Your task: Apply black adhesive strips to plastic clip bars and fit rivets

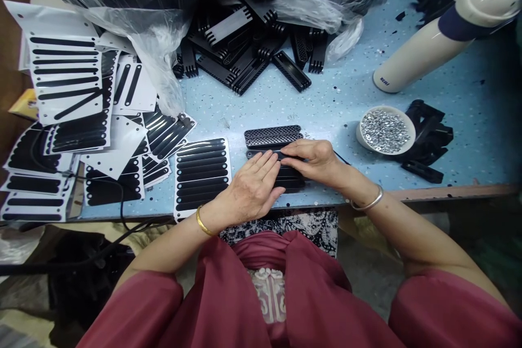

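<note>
My left hand [255, 187] lies with its fingers stretched out together over a row of black plastic pieces [289, 174] near the table's front edge. Its fingertips press on the upper piece of that row. From the other side, my right hand [316, 160] brings thumb and fingers together at the same piece; what they pinch, if anything, is hidden. Just beyond lies a black piece with a lattice surface [273, 136]. Left of my hands is a white sheet [203, 174] of black adhesive strips with round holes at their ends.
More strip sheets [67, 70] are heaped at the left. A pile of black plastic parts [244, 54] lies at the back beneath clear plastic bags [150, 38]. At the right stand a bowl of small metal pieces [385, 130], black parts [428, 141] and a bottle [428, 43].
</note>
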`<state>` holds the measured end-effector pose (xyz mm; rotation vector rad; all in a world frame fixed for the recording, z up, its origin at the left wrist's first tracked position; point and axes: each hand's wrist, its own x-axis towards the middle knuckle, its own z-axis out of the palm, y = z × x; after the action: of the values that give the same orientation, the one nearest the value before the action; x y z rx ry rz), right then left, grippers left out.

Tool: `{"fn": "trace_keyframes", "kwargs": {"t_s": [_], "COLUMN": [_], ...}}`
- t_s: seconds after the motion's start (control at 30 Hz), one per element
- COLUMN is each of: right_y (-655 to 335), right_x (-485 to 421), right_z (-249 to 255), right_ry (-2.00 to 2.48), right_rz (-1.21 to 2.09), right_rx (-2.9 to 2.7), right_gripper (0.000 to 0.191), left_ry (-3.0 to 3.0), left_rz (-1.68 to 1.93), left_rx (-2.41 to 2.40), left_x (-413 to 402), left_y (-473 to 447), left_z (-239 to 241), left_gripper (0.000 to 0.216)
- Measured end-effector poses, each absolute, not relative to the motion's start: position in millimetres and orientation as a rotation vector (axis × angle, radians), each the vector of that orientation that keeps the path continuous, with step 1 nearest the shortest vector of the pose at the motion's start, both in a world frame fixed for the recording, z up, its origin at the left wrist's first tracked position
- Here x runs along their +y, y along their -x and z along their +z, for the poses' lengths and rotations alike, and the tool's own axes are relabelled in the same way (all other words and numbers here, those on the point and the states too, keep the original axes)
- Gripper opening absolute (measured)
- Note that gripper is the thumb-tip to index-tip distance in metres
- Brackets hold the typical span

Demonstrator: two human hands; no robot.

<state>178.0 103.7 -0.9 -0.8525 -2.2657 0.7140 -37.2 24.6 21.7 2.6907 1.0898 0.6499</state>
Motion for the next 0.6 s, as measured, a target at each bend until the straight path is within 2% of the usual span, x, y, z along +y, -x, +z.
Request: {"fn": "trace_keyframes", "kwargs": {"t_s": [0.3,0.6], "right_y": [-175.9,-182.6], "right_x": [98.4,98.6], "right_z": [-5.9,-5.2], "right_ry": [0.748,0.819], "right_rz": [0.487,0.577], "right_rx": [-2.285,-2.329], "right_gripper": [0.018,0.021], "left_ry": [-2.699,-2.701], "left_rz": [0.663,0.705], "left_rx": [1.091,1.104], "left_x": [25.0,25.2], "left_y": [39.1,37.5], "left_z": [17.4,13.8], "left_gripper": [0.048,0.044]}}
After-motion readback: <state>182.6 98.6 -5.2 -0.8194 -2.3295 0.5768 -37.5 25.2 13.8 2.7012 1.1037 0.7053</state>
